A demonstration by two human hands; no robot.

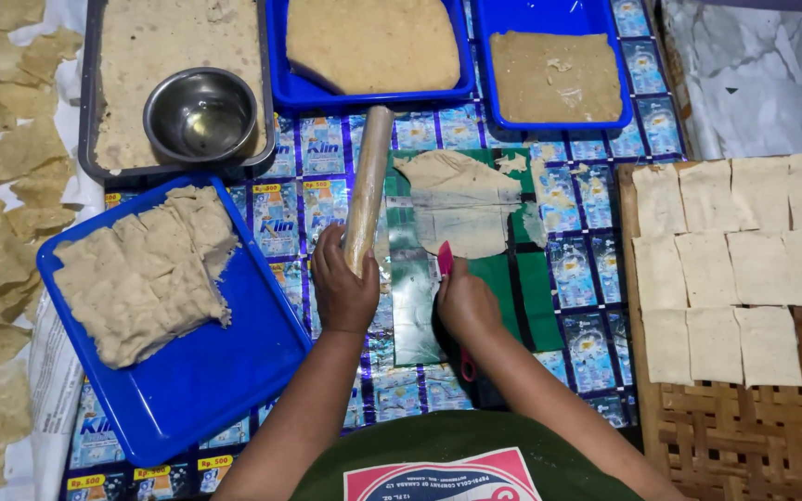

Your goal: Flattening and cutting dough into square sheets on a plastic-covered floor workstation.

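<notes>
Wooden rolling pin (367, 190) gripped by left hand (342, 289), right hand (464, 301) clutching red-handled tool (445, 259) at dough sheet (461, 206) edge

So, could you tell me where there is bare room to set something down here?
Free: the near corner of the blue tray beside the dough slab, and the woven mat below the cut squares. Crowded: around the rolling pin and thin sheet.
</notes>
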